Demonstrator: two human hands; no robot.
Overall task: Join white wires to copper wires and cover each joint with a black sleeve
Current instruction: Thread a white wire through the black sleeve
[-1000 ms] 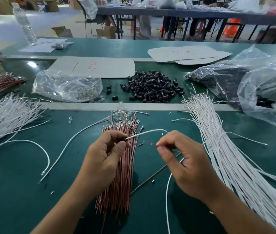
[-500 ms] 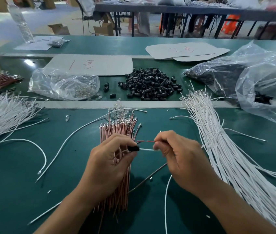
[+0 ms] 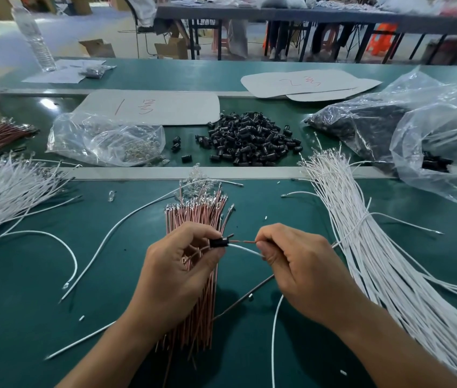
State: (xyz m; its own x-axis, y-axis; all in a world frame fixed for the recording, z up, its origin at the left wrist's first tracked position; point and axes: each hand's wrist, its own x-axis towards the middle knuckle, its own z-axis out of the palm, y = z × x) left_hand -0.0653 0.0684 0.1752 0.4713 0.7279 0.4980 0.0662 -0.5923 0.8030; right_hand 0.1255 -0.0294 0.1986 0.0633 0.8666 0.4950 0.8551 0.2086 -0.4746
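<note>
Black sleeve: a short black sleeve (image 3: 218, 242) is held above the near centre of the worktop (image 3: 25, 303), with two wires coming out of its right end.
Copper wire: a thin reddish strand (image 3: 245, 241) runs right from the sleeve to the right fingertips and is the upper of the two.
White wire: this wire (image 3: 245, 250) lies just beneath the copper one, spanning the same gap between the hands. A white strand also curves toward the near edge below the right hand, but it cannot be told whether it is the same wire.
Left hand: the left hand (image 3: 177, 273) has its fingers curled, with thumb and fingertips pinching the sleeve.
Right hand: the right hand (image 3: 297, 264) has its fingers curled, with thumb and forefinger pinching both wires together.
Copper bundle: a stack of copper wires (image 3: 196, 217) lies on the worktop under the left hand, running near to far, with metal tips at the far end.
White bundles: one thick sheaf (image 3: 375, 247) lies to the right and another (image 3: 3, 191) fans out at the left edge. A loose white wire (image 3: 126, 219) curves between the left sheaf and the copper bundle.
Sleeve pile: a heap of black sleeves (image 3: 249, 141) lies beyond the pale dividing strip, at far centre.
Bags: a clear bag of small metal parts (image 3: 104, 138) sits left of the heap, and a large plastic bag (image 3: 417, 127) sits to its right.
Worktop: it is green, with a few small bits scattered on it.
</note>
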